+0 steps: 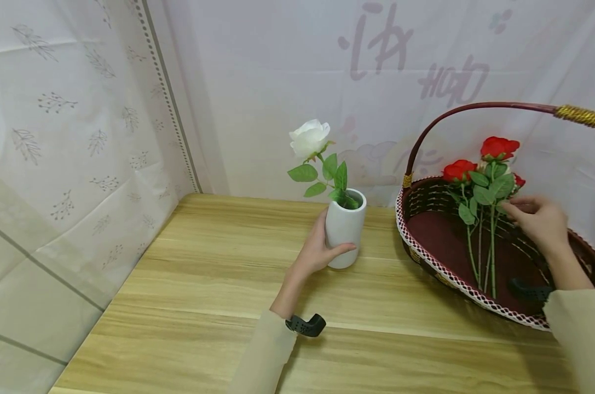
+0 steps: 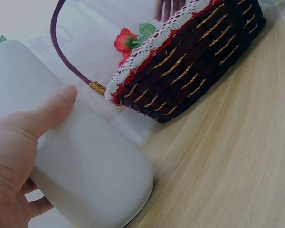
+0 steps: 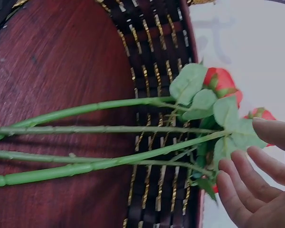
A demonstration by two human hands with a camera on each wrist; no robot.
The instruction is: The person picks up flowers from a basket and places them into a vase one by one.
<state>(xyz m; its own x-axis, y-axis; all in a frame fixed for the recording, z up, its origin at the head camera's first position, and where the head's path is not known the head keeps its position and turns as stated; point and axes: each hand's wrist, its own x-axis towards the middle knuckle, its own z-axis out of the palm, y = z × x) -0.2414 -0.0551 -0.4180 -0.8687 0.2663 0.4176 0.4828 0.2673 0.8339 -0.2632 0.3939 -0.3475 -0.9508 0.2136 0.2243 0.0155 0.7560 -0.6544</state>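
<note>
A white vase (image 1: pixel 344 235) stands on the wooden table, and my left hand (image 1: pixel 321 246) grips its side with the thumb across the front. In the left wrist view the thumb and fingers wrap the same vase (image 2: pixel 92 156). One white rose (image 1: pixel 309 139) with green leaves leans leftward out of its mouth. Several roses, red ones (image 1: pixel 458 171) among them, lie in the basket (image 1: pixel 445 282), heads against its far rim. My right hand (image 1: pixel 543 224) is beside their leaves; in the right wrist view its fingers (image 3: pixel 247 183) are loosely bent, thumb apart, near the leaves.
The basket's arched handle (image 1: pixel 479 105), bound with gold cord, rises over the roses. A white printed cloth (image 1: pixel 258 109) hangs behind the table (image 1: pixel 203 284), and another patterned cloth (image 1: pixel 80 142) covers the left side.
</note>
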